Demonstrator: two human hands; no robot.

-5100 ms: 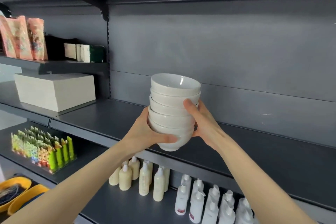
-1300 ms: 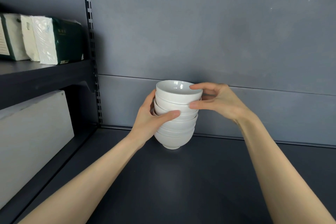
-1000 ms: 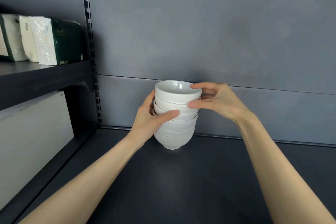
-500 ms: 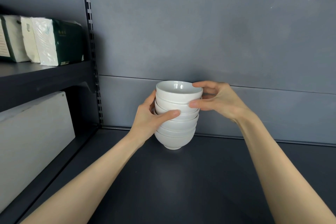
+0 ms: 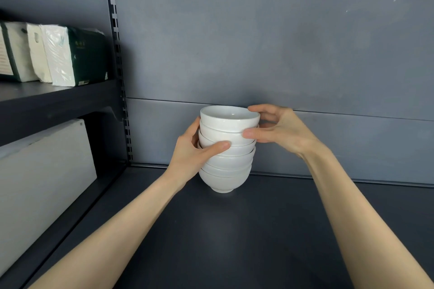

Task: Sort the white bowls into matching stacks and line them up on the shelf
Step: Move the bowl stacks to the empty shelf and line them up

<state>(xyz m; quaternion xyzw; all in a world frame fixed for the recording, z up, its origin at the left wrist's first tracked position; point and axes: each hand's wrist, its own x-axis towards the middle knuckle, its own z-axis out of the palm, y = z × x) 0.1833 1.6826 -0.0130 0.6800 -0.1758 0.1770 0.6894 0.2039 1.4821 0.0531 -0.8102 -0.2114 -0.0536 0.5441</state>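
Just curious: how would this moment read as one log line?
bowl stack: standing on shelf | left hand: gripping its middle | right hand: gripping its top

- White and dark-green wrapped packs point(image 5: 58, 54), upright and side by side on the upper side board point(image 5: 56, 103) at far left.
- Large pale block point(image 5: 42, 183) beneath that board, against the left edge.
- Dark slotted upright point(image 5: 117, 65), vertical, just right of the packs.
- Grey back panel point(image 5: 270, 30), crossed low down by a horizontal seam.
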